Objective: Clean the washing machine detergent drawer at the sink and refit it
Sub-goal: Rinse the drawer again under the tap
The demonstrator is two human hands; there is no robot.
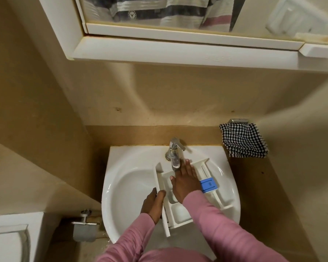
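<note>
Drawer [180, 210] lies slantwise across sink [125, 186], front panel nearest, left hand [153, 205] gripping panel, right hand [185, 181] flat, open inside it

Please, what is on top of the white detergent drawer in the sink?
The right hand lies flat on the detergent drawer, below the tap. A blue insert sits at its right side. The compartments beneath the palm are covered.
</note>
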